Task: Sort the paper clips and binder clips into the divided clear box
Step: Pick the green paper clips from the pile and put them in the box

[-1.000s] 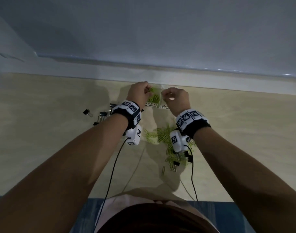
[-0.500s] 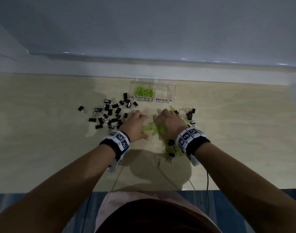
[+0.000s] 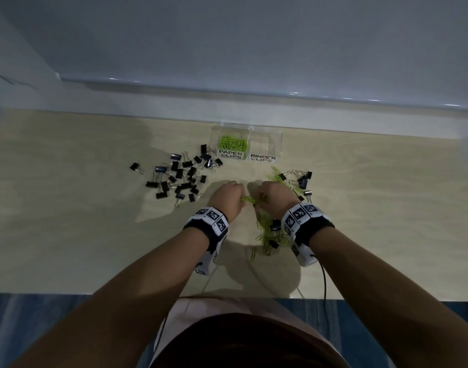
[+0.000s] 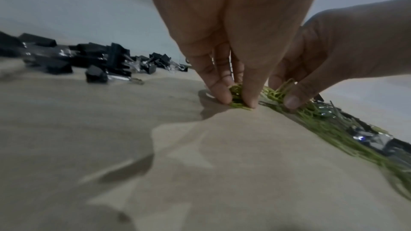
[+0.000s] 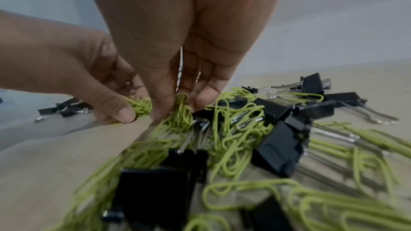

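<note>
Both my hands have closed since half a second ago, left hand (image 3: 225, 199) and right hand (image 3: 275, 197) fingers pinching green paper clips (image 3: 251, 200) on the bench (image 3: 68, 221)

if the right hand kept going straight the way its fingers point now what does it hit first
The right hand points down into the green paper clips it already pinches; just beyond is probably the table. The left hand pinches clips beside it.
</note>
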The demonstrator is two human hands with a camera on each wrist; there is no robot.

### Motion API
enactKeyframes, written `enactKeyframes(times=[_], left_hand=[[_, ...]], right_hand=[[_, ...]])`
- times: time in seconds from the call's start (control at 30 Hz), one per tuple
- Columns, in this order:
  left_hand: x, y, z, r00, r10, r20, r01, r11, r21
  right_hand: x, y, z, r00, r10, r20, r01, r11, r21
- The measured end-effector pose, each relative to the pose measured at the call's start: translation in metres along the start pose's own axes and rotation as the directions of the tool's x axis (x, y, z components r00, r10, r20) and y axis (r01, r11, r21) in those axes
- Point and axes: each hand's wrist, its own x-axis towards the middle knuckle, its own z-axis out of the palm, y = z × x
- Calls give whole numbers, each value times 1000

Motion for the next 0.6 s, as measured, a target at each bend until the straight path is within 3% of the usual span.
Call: enactKeyframes(times=[0.13,0.27,0.37,0.47,0.6], left_hand=[[-3,-13,-14,1000,0,-18,0,1000,24],[-5,-23,-25,999,-28,-15,26,989,-147],[-3,-24,-35,998,-55,-25,44,945,-325],[3,-20,-53,992,-51,-115,-6,895,-445],[19,-14,-86,955,-78,-285,-73,872,-484]], right_hand=[[2,6,-4,994,90,-56,-76,974,214],[9,8,-11,962,241,-128,-141,840,524],[21,-3,-29,945,269,-183,-72,722,688],[45,-15,-52,933,271,-236,23,611,791],[80,-30,-72,901,284,-327,93,610,787]])
